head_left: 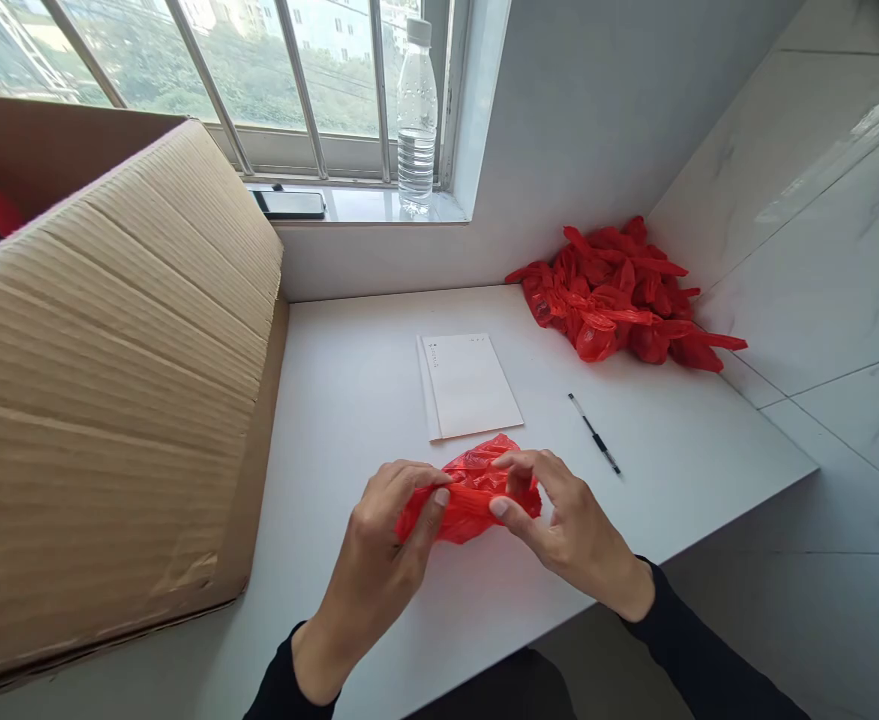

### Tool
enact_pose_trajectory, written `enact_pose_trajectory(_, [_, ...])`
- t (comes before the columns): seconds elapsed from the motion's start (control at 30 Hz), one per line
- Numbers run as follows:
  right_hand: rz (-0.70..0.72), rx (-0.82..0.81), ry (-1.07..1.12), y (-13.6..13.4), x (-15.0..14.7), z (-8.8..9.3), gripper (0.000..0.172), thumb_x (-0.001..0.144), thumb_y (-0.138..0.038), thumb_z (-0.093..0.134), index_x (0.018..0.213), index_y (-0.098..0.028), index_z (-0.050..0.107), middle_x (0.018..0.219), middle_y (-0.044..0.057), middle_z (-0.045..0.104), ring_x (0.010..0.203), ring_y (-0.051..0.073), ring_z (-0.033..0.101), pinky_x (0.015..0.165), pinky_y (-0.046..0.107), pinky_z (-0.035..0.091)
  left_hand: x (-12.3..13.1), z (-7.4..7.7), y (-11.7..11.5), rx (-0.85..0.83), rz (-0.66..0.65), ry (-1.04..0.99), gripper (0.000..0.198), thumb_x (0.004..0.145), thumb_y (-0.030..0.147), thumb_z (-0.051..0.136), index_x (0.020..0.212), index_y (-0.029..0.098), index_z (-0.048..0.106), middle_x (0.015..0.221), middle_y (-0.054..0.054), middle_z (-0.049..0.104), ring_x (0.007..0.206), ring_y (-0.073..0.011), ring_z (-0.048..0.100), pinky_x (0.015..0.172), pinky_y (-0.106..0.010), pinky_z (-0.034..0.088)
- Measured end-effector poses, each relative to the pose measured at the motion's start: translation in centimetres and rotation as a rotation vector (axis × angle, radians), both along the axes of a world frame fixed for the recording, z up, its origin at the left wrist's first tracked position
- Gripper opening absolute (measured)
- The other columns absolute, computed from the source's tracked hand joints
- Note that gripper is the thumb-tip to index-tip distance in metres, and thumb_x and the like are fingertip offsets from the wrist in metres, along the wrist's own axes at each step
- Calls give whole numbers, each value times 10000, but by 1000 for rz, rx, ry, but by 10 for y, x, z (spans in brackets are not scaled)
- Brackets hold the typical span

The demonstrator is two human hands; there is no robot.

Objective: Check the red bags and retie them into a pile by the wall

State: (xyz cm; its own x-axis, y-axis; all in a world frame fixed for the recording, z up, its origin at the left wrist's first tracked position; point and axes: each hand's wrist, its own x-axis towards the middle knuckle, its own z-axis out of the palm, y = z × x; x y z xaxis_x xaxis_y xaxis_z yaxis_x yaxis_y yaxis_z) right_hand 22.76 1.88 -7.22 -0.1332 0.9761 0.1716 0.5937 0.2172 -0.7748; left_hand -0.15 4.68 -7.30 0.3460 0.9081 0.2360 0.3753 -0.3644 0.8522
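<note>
A crumpled red plastic bag (476,515) is between my two hands, low over the near part of the white table. My left hand (394,530) pinches its left side between thumb and fingers. At the bag's right side is my right hand (559,515), its thumb against the red plastic and its index finger raised and curved above. The other fingers of that hand are curled on the bag and partly hidden. Just beyond the bag lies a white notebook (473,385), and to the right of it a black pen (594,433).
A heap of red plastic bags (619,295) sits at the back right against the wall. A large cardboard box (124,400) stands on the left with red plastic inside. The windowsill holds a water bottle (416,130) and a phone (290,205). The table (739,440) ends at the right.
</note>
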Motion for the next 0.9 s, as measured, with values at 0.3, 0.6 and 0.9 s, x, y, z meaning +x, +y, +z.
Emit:
enact_pose_trajectory(0.3, [27,-125,11,2,16,10,152,1025,-387,557,989,-280,659,909,0,655,853,197,563,786,356,443,-15,-6,-3,-55,245,-52,76,997,319,607,955,271,648,980,13,677,936,-165,629,828,-295,473])
enact_pose_trajectory(0.6, [-50,-215,154,-2,7,20,238,1004,-492,567,1114,-285,607,916,-13,608,829,176,549,744,310,440,-3,14,-10,-96,144,-57,159,965,312,655,1124,318,648,1026,5,634,924,-164,614,774,-262,498])
enact_pose_trajectory(0.9, [-435,-27,380,-9,26,37,254,978,-491,601,939,-241,628,1010,16,592,733,150,598,696,317,510,-44,27,-30,162,163,-126,285,868,277,722,1125,381,786,970,-38,480,837,-189,552,657,-254,500])
